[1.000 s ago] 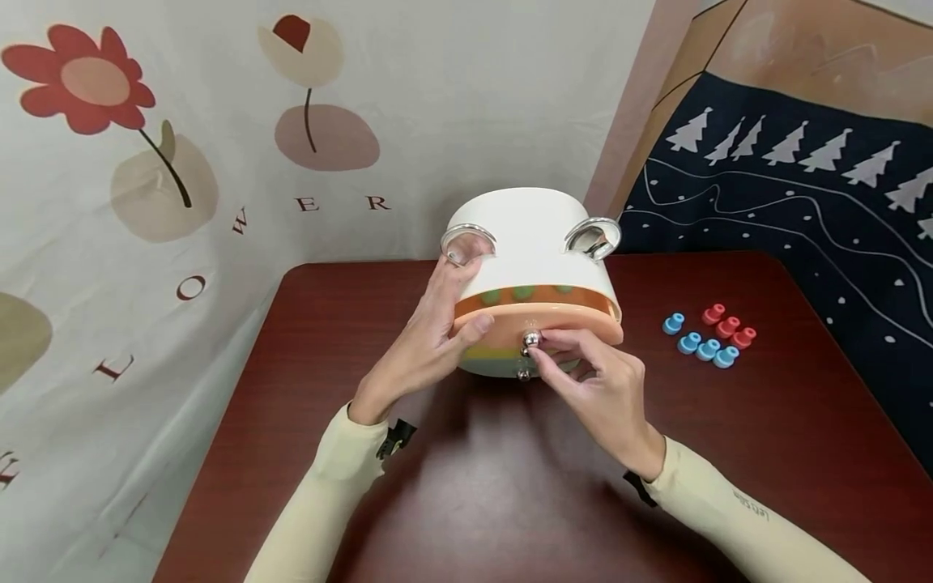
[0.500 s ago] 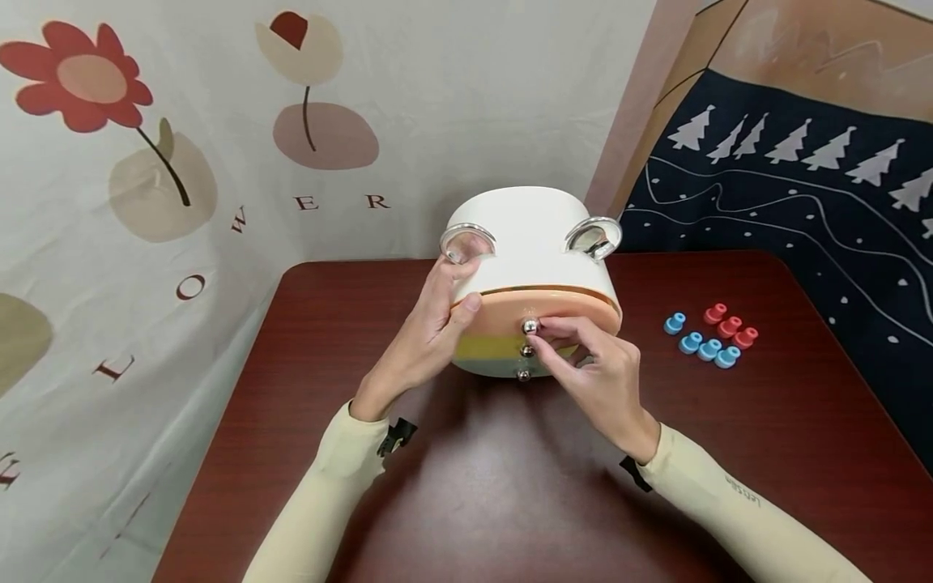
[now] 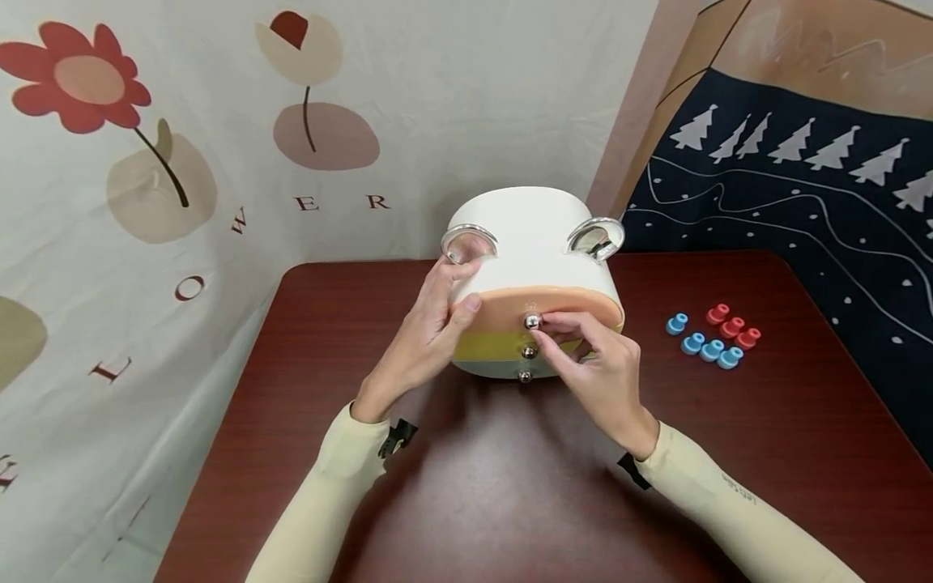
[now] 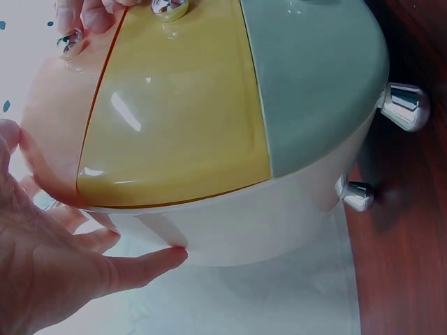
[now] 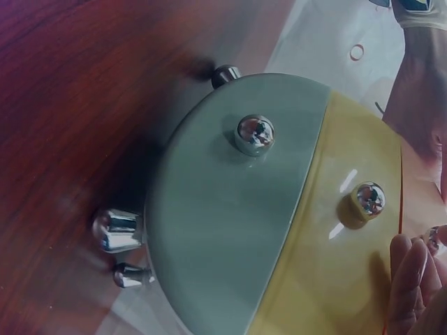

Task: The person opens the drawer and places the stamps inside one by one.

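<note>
The white cabinet (image 3: 532, 263) stands on the dark red counter (image 3: 466, 502), before a flower-print backdrop (image 3: 474, 97). A navy tree-print cloth (image 3: 773, 210) hangs at the right. Pegs stand to the cabinet's right, apart from it: four blue pegs (image 3: 711, 350) and three red pegs (image 3: 732, 327). In the head view, the right hand (image 3: 601, 376) obstructs the right portion of the lower fronts.

Component count: three drawer fronts, namely peach front (image 3: 499, 308), yellow front (image 3: 484, 346) and green front (image 3: 492, 369), top to bottom; three metal knobs, one per front; two silver loops (image 3: 469, 228).

Hands: the left hand (image 3: 419, 336) grips the cabinet's left end, thumb at the peach front's edge, fingers along the side. The right hand pinches the upper knob (image 3: 533, 321). The peach front sits flush.
</note>
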`<state>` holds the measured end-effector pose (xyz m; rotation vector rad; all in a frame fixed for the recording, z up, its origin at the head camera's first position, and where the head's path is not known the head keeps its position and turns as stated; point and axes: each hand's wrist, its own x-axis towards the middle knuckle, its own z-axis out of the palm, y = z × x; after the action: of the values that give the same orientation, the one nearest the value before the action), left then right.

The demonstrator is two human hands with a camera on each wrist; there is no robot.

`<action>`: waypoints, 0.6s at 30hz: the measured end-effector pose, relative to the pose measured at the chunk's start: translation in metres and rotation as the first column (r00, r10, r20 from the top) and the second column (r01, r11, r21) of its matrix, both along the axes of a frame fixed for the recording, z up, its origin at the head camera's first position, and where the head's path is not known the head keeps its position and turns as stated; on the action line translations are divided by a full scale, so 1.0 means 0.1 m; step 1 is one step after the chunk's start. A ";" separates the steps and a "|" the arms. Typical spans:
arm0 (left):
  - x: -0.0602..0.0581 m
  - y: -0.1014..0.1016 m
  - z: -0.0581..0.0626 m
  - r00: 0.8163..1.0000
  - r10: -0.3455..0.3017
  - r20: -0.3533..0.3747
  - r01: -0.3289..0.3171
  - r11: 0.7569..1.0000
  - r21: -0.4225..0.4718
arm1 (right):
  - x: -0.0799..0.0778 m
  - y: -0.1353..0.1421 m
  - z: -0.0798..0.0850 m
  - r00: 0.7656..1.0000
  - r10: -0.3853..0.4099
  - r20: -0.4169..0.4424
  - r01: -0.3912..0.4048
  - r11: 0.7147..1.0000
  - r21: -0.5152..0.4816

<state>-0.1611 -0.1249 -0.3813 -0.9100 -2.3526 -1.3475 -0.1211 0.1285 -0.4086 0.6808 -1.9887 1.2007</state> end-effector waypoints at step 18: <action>-0.04 -0.04 0.01 1.000 -0.008 -0.005 0.008 1.000 0.010 | 0.10 -0.03 -0.19 0.977 -0.086 0.194 0.087 0.996 0.002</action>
<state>-0.1646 -0.1288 -0.3800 -0.9202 -2.3389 -1.3581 -0.1113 0.1255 -0.4277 0.4841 -2.1496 1.2609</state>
